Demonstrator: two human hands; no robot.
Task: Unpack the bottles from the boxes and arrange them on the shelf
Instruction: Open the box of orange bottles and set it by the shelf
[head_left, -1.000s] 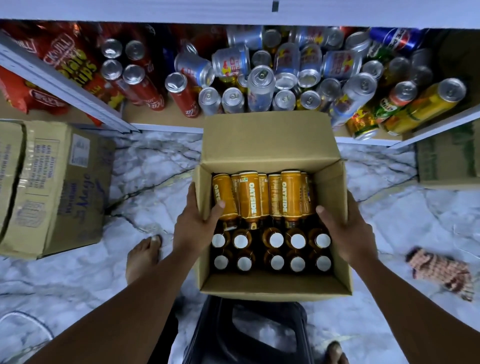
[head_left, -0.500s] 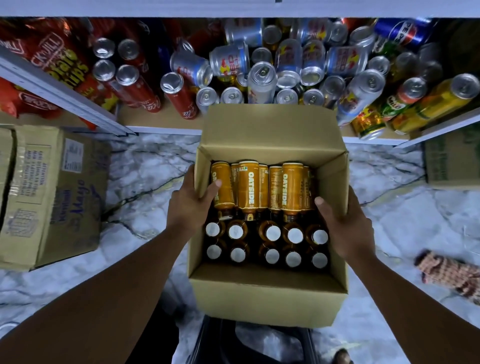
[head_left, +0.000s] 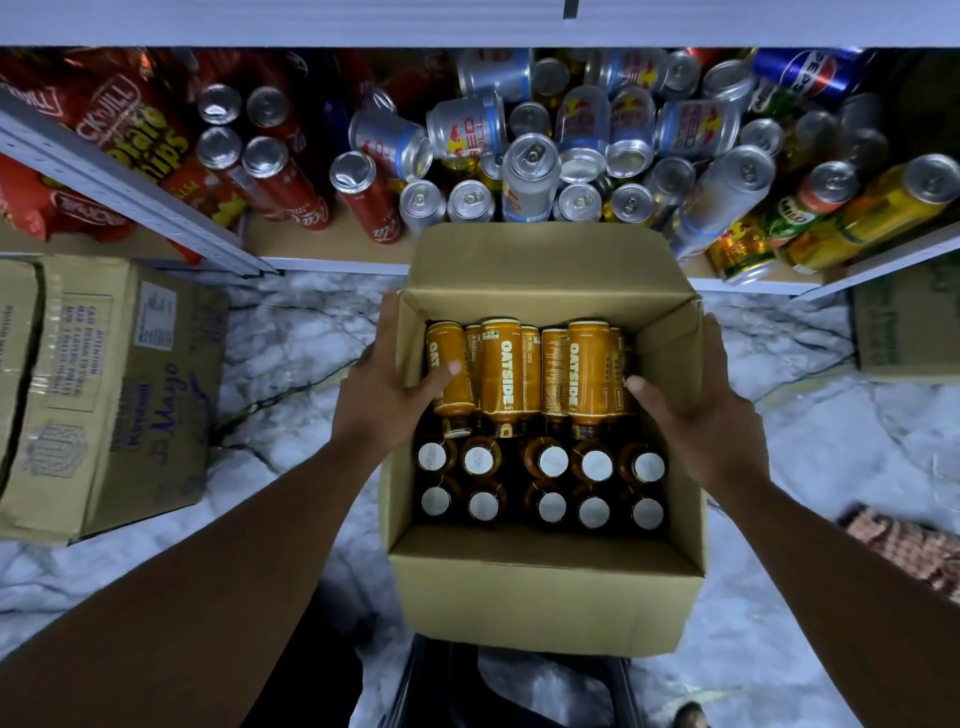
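Far left of the left-hand grip: one closed carton (head_left: 119, 395) on the marble floor (head_left: 291, 353), well apart from the hand. Beyond it, red chip bags (head_left: 130, 135) overlap on the left shelf bay, so their count is unclear.

Beyond the left hand, on the shelf (head_left: 311, 244): five slim red cans (head_left: 280, 182), all upright.

Left hand (head_left: 384, 395): it clamps the left wall of the open box (head_left: 545, 597). The fingers lie along the outside and the thumb is hooked over the rim. The thumb tip lies over the leftmost lying bottle.

Between the two grips, inside the box:
- Lying bottles (head_left: 501, 374): orange, labelled OATSIDE, stacked at the far end with caps toward the person. About seven show, some half hidden.
- Upright bottles (head_left: 553, 461): ten white caps in two rows of five, at the near end.

Beyond the box, between the hands: silver cans (head_left: 530, 176), more than a dozen. Some stand and some are tipped over, too jumbled for an exact count.

Below the grips: one black stool (head_left: 519, 686) shows under the box's near edge. Cannot tell whether the box rests on it.

Right hand (head_left: 696, 415): it clamps the right wall the same way, thumb inside the rim and fingers outside.

Beyond the right hand, on the shelf: one blue Pepsi can (head_left: 810, 73), one green Milo can (head_left: 815, 200), one tall yellow can (head_left: 893, 208).

Right of the right-hand grip: one green carton (head_left: 909, 332) under the shelf and one patterned cloth (head_left: 904, 545) on the floor, both well apart from the hand.
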